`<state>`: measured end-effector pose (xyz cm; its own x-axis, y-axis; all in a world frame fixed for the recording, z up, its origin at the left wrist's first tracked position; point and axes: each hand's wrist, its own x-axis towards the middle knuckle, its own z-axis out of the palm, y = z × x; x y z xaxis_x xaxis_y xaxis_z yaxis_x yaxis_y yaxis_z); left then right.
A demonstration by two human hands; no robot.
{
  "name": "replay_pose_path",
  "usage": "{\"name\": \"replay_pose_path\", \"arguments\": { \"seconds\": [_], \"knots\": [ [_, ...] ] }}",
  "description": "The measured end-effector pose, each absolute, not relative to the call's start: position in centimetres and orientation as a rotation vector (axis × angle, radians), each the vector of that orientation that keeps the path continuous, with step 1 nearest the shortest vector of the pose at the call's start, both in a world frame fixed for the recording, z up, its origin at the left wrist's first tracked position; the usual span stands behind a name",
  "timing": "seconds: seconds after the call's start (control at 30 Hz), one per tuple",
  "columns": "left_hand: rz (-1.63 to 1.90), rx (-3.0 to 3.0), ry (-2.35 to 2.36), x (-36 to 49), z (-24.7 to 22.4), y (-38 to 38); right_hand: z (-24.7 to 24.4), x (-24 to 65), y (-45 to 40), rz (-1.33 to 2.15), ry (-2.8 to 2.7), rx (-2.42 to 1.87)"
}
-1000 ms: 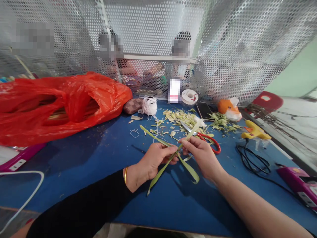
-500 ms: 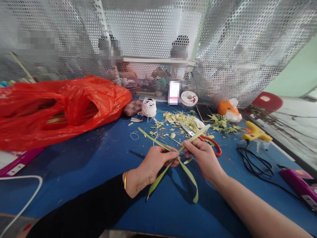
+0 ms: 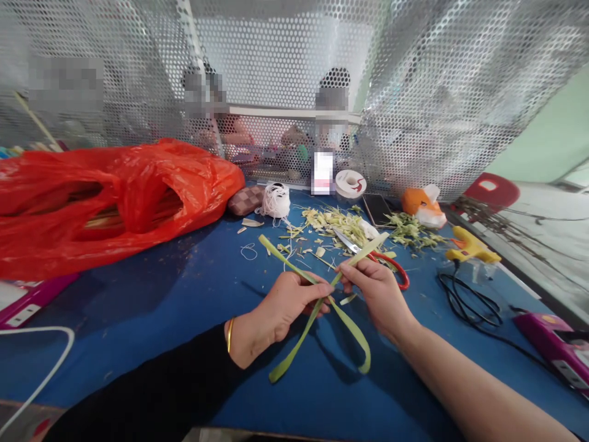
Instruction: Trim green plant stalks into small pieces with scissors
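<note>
Green leaf strips [image 3: 352,331] cross one another in an X above the blue table, with their ends spreading out in several directions. My left hand [image 3: 292,304] is closed, its thumb and fingers pinching the strips at the crossing. Just right of it, my right hand [image 3: 372,285] pinches the strip [image 3: 370,247] that points up and to the right. Beyond my right hand lie scissors [image 3: 394,265] with red handles, partly hidden by the hand and the strip. Which strip lies on top at the crossing is hard to make out under my left thumb.
Leaf scraps [image 3: 340,222], a ball of white string [image 3: 276,201] and a white spool [image 3: 350,183] lie toward the back. A red plastic bag [image 3: 193,178] fills the left. At right are a yellow glue gun [image 3: 473,244], its black cable [image 3: 469,310] and a purple power strip [image 3: 550,344].
The lower left strip end has turned, now showing a broader, rounded tip. The upper left strip also shows more of its face. Both hands keep nearly the same place and grip.
</note>
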<state>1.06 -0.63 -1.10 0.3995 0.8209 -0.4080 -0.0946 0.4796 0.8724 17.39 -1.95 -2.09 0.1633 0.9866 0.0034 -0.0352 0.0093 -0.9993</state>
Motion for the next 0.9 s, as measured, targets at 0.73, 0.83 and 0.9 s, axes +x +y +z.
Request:
{"name": "replay_pose_path", "arguments": {
  "seconds": [0.73,0.83,0.9],
  "knots": [
    [0.792,0.782,0.991,0.5,-0.9,0.2,-0.6,18.3,-3.0,0.394,-1.689,-1.37],
    [0.776,0.787,0.974,0.4,-0.6,0.0,-0.7,18.5,-3.2,0.256,-1.637,-1.345],
    [0.774,0.777,0.973,0.3,-0.5,0.0,-0.7,18.6,-3.2,0.242,-1.649,-1.328]
  ]
}}
